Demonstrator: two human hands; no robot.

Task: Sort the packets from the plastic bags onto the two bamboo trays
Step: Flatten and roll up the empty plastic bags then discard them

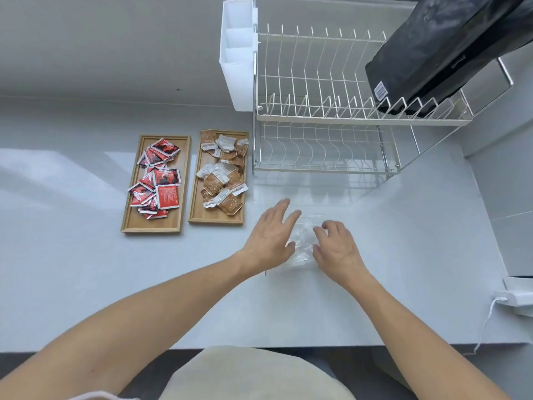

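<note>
Two bamboo trays lie side by side on the white counter. The left tray [129,217] holds several red and black packets [157,183]. The right tray [215,219] holds several brown and white packets [223,174]. To the right of the trays a crumpled clear plastic bag [304,241] lies flat on the counter. My left hand [269,238] rests over its left side with fingers spread. My right hand [336,249] touches its right side, fingers bent onto the plastic. I cannot see any packets inside the bag.
A white two-tier wire dish rack [326,111] stands behind the bag, with a white cutlery holder [238,53] on its left end. A big black pouch [441,53] leans on the rack's upper tier. A white device with a cable [516,295] sits at the right edge.
</note>
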